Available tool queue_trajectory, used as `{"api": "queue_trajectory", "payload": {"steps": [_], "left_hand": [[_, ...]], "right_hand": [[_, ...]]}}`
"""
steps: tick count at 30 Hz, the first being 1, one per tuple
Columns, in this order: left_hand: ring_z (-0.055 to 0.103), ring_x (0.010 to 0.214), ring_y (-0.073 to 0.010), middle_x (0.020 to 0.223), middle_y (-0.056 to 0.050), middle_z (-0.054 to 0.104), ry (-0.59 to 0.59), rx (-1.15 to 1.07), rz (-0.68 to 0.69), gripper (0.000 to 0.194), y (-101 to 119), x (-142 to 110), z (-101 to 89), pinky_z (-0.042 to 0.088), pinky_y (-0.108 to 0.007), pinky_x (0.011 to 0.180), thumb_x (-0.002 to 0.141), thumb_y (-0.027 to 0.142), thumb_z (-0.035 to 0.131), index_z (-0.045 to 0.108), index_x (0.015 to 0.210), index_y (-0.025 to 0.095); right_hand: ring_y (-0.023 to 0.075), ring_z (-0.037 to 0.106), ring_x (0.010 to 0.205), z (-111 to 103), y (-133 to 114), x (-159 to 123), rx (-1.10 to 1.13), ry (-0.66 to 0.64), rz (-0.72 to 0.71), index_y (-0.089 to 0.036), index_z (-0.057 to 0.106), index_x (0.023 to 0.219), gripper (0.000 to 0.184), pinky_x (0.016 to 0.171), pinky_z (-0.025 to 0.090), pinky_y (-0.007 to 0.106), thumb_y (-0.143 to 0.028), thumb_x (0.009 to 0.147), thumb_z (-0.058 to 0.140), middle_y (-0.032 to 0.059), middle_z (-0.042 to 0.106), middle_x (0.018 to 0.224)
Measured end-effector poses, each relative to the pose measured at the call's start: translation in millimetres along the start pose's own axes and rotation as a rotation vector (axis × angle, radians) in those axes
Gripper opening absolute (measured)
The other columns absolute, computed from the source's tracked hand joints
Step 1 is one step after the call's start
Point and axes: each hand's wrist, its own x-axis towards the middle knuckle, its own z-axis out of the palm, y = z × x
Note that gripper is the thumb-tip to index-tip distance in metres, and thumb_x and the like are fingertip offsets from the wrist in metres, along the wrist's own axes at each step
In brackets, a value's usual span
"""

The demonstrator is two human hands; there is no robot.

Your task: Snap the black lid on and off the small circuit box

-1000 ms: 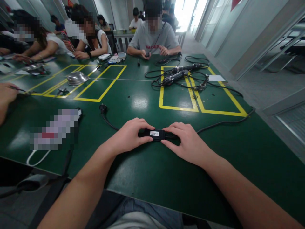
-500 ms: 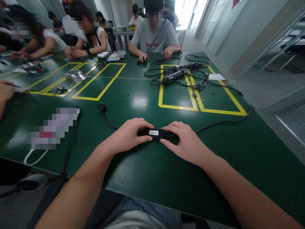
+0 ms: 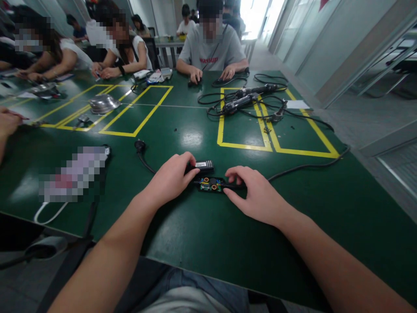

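In my left hand point(image 3: 176, 176) is the black cover point(image 3: 207, 166) of a small case, with a white label on it, lifted off and held just behind the lower half. That lower half point(image 3: 211, 184) lies on the table with its circuit board exposed: green, with copper coils and coloured wires. My right hand point(image 3: 249, 187) is beside the board's right end, thumb and fingers apart around the black power cord point(image 3: 302, 167). The cord also runs out to the left, ending in a plug point(image 3: 140, 145).
Power screwdrivers point(image 3: 241, 103) with coiled cords lie across yellow tape outlines at the back right. A metal bowl point(image 3: 103, 104) sits at the back left, a blurred-out pouch-like object point(image 3: 73, 174) nearer me. Several people sit around the table point(image 3: 189, 243); one faces me.
The labelled cover has come off the case and moved up and away with my left hand, baring the circuit board. My right hand has let go of the case, its fingers now wider apart.
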Motion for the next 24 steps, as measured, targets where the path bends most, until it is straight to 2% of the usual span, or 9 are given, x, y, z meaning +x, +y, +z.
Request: {"api": "queue_trajectory", "payload": {"steps": [3,6,7,9,12,17,24], "left_hand": [[0.068,0.104,-0.0289,0.112,-0.009,0.076,-0.016,0.013,0.075,0.006,-3,0,-0.8,0.057,-0.047,0.095,0.1,0.026,0.069,0.067,0.103,0.022],[0.067,0.118,-0.0297,0.13,-0.012,0.071,0.023,-0.039,0.172,0.008,-2,-4,-8.6,0.054,-0.049,0.108,0.1,0.028,0.067,0.071,0.099,0.022],[0.068,0.116,-0.0291,0.127,-0.011,0.071,0.022,-0.052,0.186,0.01,-1,-6,-12.2,0.054,-0.048,0.107,0.099,0.03,0.067,0.072,0.098,0.022],[0.069,0.101,-0.0266,0.108,-0.008,0.074,-0.048,-0.061,0.188,0.012,0,-10,-18.8,0.056,-0.045,0.097,0.098,0.032,0.067,0.073,0.096,0.022],[0.068,0.087,-0.0234,0.092,-0.004,0.075,-0.146,-0.053,0.174,0.006,0,-13,-23.8,0.054,-0.038,0.085,0.093,0.027,0.07,0.074,0.095,0.023],[0.07,0.081,-0.0199,0.091,-0.002,0.077,-0.193,-0.128,0.162,0.008,-2,-13,-22.6,0.052,-0.031,0.075,0.094,0.019,0.064,0.072,0.095,0.023],[0.07,0.084,-0.0195,0.095,-0.002,0.074,-0.206,-0.169,0.213,0.013,0,-13,-24.6,0.054,-0.032,0.08,0.097,0.018,0.064,0.076,0.098,0.023]], "right_hand": [[0.0234,0.066,0.085,-3,0,0,-0.01,-0.02,-0.013,-0.024,0.065,0.101,0.008,0.08,0.052,0.039,-0.023,0.093,0.067,0.0055,0.072,0.094],[0.0228,0.066,0.083,-5,0,1,-0.017,-0.027,-0.026,-0.024,0.065,0.096,0.004,0.079,0.053,0.038,-0.021,0.093,0.065,0.0052,0.071,0.091],[0.0226,0.066,0.083,-5,-1,1,-0.014,-0.027,-0.028,-0.024,0.066,0.096,0.005,0.079,0.053,0.038,-0.02,0.093,0.065,0.005,0.071,0.09],[0.0221,0.066,0.082,-5,-1,1,-0.004,-0.019,-0.034,-0.023,0.066,0.097,0.005,0.078,0.054,0.037,-0.02,0.094,0.064,0.0049,0.071,0.091],[0.0216,0.067,0.082,-4,-1,0,0.016,-0.009,-0.049,-0.023,0.066,0.097,0.005,0.077,0.055,0.036,-0.019,0.096,0.063,0.0052,0.072,0.092],[0.0209,0.07,0.083,-6,-1,0,0.078,-0.034,-0.077,-0.023,0.069,0.099,0.01,0.077,0.058,0.035,-0.017,0.098,0.061,0.0059,0.074,0.096],[0.0212,0.072,0.086,-7,-3,-1,0.118,-0.018,-0.096,-0.022,0.073,0.096,0.013,0.078,0.061,0.036,-0.019,0.099,0.061,0.0083,0.074,0.1]]}}
